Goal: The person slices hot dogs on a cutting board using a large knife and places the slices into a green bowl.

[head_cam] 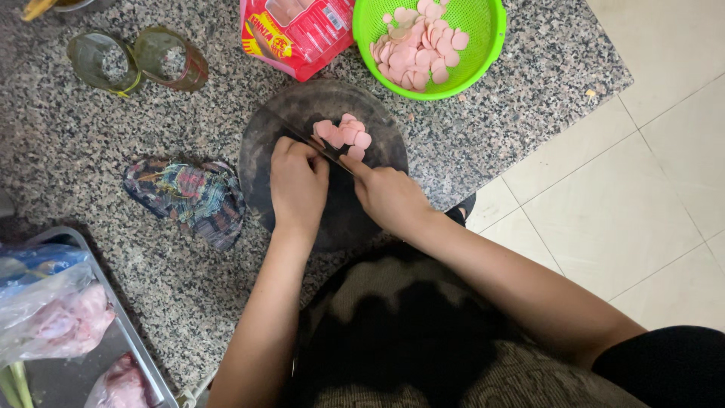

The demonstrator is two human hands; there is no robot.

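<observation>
Two hands, one round dark board, one green colander, two glasses, one red packet, one checked cloth, one metal tray.

Pink sausage slices, green colander

**Packages on the granite counter**

A red plastic package with yellow and white printed patches lay at the far edge of the counter, just left of a green colander and just beyond a dark round cutting board. Its top was cut off by the frame, and a paler window showed near its upper part. At the near left, clear plastic bags of pale pink contents lay in a metal tray, with a blue-tinted bag just behind them. No signs or screens showed.
</observation>
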